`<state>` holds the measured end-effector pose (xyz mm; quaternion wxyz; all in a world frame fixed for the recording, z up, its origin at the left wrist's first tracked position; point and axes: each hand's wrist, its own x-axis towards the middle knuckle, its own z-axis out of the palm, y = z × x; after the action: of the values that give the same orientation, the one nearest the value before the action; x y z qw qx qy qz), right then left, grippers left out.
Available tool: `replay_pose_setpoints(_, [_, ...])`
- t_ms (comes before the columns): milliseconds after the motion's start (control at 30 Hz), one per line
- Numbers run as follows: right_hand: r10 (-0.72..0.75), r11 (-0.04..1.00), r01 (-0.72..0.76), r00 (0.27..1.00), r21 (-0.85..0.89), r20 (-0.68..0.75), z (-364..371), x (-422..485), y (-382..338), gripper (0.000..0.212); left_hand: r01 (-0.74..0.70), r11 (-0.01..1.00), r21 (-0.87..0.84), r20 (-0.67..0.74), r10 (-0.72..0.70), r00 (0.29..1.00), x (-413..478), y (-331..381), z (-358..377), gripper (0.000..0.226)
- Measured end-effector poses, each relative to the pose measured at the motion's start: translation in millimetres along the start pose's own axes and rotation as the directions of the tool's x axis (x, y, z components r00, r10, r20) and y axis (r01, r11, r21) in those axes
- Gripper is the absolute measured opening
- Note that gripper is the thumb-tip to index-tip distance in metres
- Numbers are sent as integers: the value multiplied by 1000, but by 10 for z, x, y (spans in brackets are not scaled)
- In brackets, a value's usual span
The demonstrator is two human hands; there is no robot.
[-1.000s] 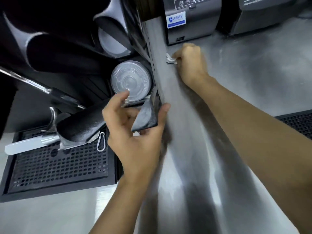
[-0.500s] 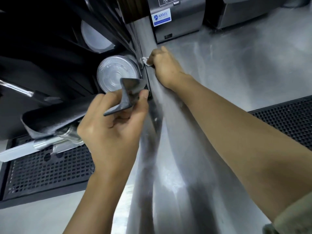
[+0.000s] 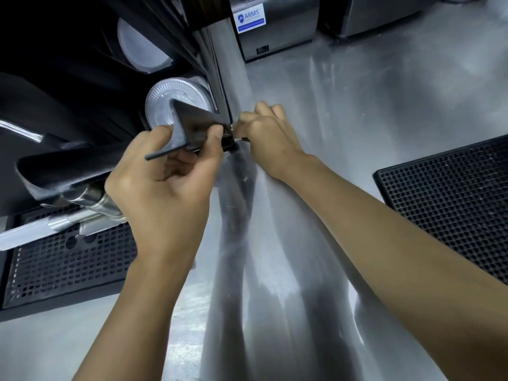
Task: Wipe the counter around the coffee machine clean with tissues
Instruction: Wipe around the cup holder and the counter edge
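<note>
Steel desk (image 3: 357, 127) fills our head view, with the coffee machine (image 3: 68, 92) from 9 to 12 o'clock. Our left grip (image 3: 165, 188) pinches a dark angled flap (image 3: 189, 125) near centre. Just at its 3 o'clock, our right grip (image 3: 264, 133) curls round the tissue (image 3: 239, 139), mostly hidden, against the machine's side. We see a black mat (image 3: 453, 202) at 3 o'clock.

Brushed-steel counter (image 3: 357, 119) fills frame, streaked with soft pale glare from diffuse overhead light. At back: steel appliance (image 3: 277, 37) with blue-and-white ARMS sticker (image 3: 250, 18), small dark rectangle low on front. Second steel appliance (image 3: 384, 15) just right of it, narrow dark gap between. Black dimpled rubber bar mat (image 3: 453, 210) flat at right. Wood-grain panel (image 3: 211, 6) top centre.
</note>
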<state>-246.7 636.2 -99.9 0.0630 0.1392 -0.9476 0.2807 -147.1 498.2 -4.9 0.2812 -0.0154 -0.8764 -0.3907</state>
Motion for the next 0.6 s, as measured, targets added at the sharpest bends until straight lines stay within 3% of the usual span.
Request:
replay_pose_setpoints(200, [-152,988,154,986,-18,71,6,-345,-151,33,-3,999,-40,0,3,1000,18,126,-38,44])
replay_pose_setpoints(267, [-16,998,15,1000,60,8,-76,-422,-158,28,-32,999,-33,0,32,1000,9,151,-45,42])
replay_pose_setpoints(367, [109,990,-117,989,-82,-102,-99,-440,-206,34,3,997,-71,4,-2,1000,21,130,-44,42])
replay_pose_setpoints(467, [138,980,-147,988,-134,-76,-49,-494,-518,29,5,997,-72,7,-5,1000,34,111,-40,42])
replay_pose_setpoints(600, [59,982,-56,998,-178,10,152,-510,-840,21,-5,997,-76,13,6,1000,49,117,-57,40])
